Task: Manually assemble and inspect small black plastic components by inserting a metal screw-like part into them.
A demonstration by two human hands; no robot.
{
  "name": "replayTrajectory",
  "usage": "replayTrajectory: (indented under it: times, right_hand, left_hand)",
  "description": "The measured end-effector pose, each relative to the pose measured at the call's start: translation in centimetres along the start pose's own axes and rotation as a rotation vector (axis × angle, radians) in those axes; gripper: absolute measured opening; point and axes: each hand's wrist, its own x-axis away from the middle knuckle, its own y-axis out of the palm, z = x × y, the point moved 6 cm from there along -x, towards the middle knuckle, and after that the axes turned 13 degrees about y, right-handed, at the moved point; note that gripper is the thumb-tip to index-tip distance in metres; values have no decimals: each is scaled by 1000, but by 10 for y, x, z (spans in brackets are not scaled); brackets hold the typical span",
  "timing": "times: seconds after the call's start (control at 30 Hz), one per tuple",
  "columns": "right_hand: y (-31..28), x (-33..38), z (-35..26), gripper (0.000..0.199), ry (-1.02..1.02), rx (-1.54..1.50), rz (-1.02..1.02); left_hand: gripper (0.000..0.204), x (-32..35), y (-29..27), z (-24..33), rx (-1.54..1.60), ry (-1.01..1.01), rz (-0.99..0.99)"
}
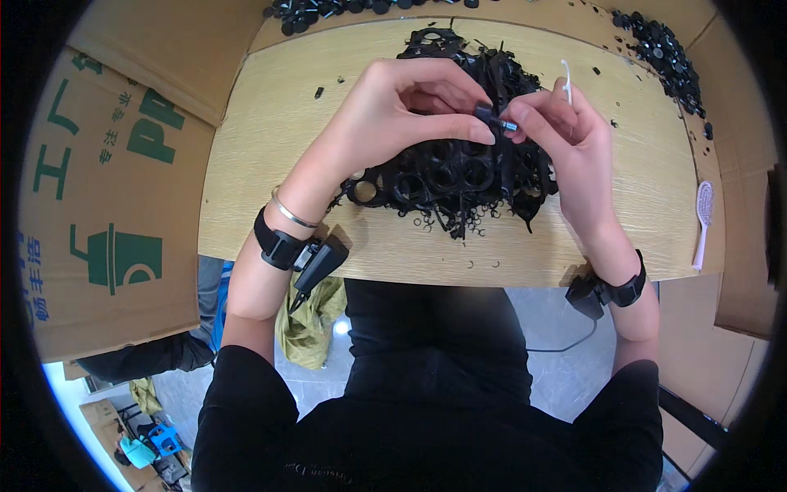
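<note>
My left hand (406,111) and my right hand (566,135) meet above a heap of black plastic ring frames (459,176) on a light wooden table (270,148). The left thumb and forefinger pinch a small black plastic cap (484,112). My right fingertips hold a short grey metal piece (508,125) against that cap. A thin white plastic stick (567,80) pokes up from behind the right hand. Both wrists wear black bands with small devices, and the left also carries a silver bangle.
Loose black caps lie in heaps at the table's far edge (344,8) and far right (668,53). Tiny black rings (484,264) dot the near edge. A printed cardboard panel (115,197) stands at the left, more cardboard at the right, with a white brush (702,221) by it.
</note>
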Motion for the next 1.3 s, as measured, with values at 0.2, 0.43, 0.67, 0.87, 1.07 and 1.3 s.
replayTrajectory:
  times: [0.2,0.43,0.67,0.87,1.07,1.3]
  right_hand:
    - [3,8,-17,18,-280,24,38]
    - [10,22,-31,22,-543,674,166]
    - [18,31,-38,24,-1039,655,167]
    - [3,19,-26,9,-513,506,228]
    - [-8,14,-24,24,-448,200,150]
    - [0,19,-24,12,-496,165,71]
  left_hand:
    - [26,1,-6,0,-75,8,18]
    - [20,2,1,-1,75,-10,-22]
    - [19,4,17,-6,307,-136,-109]
    - [21,3,25,-5,431,-108,-149]
    - [22,2,22,-11,492,-37,-102]
    - [35,3,17,-7,400,61,-89]
